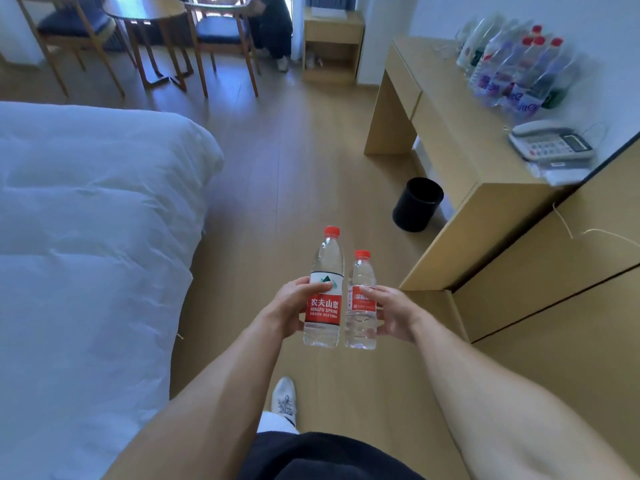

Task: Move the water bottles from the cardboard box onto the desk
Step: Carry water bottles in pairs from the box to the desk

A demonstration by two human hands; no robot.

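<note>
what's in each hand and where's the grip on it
Left hand holds the taller water bottle, right hand the shorter water bottle; each grip is around the red label, mid-body.

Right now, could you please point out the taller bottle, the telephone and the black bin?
Taller bottle (323,308): head view, red label.
Telephone (550,144): head view, keypad.
Black bin (415,208): head view, outer wall.

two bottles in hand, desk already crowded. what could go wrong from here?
1. The desk already carries a tight cluster of bottles near the wall; setting new ones beside it could topple some.
2. A telephone and its cords take up the near end, so free space is limited.
3. The left hand holds the larger bottle and the right hand the smaller bottle, leaving no free hand.
</note>
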